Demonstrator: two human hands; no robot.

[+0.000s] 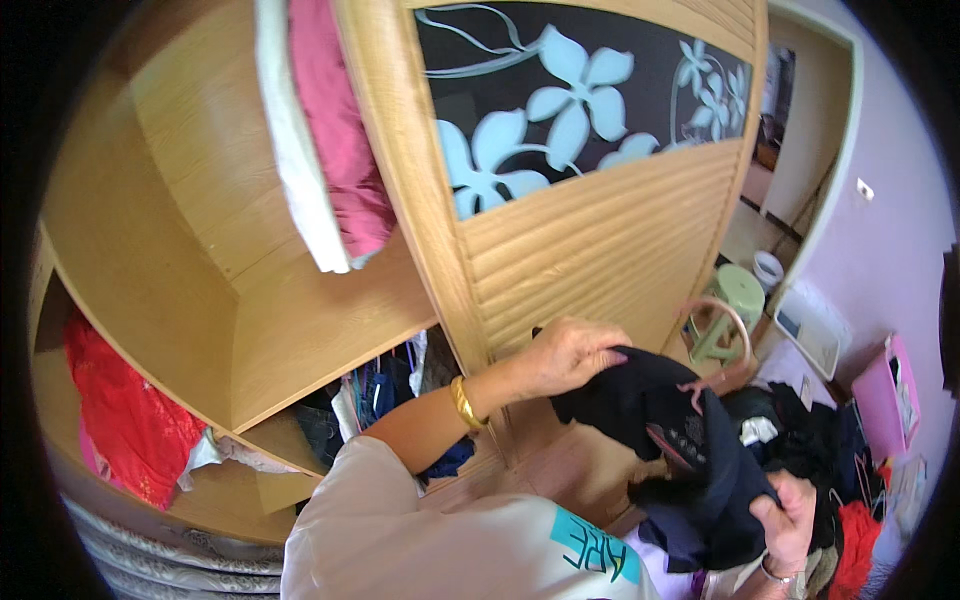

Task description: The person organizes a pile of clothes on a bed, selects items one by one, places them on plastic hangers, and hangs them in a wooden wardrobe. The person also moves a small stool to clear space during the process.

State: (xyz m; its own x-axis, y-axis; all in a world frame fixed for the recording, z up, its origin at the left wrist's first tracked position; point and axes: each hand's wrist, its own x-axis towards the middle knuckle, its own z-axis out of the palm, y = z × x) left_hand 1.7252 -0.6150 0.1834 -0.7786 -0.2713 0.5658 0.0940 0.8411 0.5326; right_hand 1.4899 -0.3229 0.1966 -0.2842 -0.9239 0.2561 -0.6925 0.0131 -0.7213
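A dark garment (697,480), black to navy with some printing on its inner side, is stretched between my two hands. My left hand (574,356), with a gold bangle at the wrist, pinches its upper left edge. Lower down on the right, my right hand (787,517) grips the other end, the thumb lying over the cloth. Folds hang loosely between the hands, and I cannot tell which kind of garment it is. Just behind it lies a heap of black clothes (795,435), partly covered by the held cloth.
To the left stands an open wooden wardrobe (300,360) with red clothing (127,412) and hanging garments (341,150). Its flower-patterned sliding door (600,255) rises ahead. A green stool (739,292), a white plastic bin (810,330) and a pink basket (885,397) are at right.
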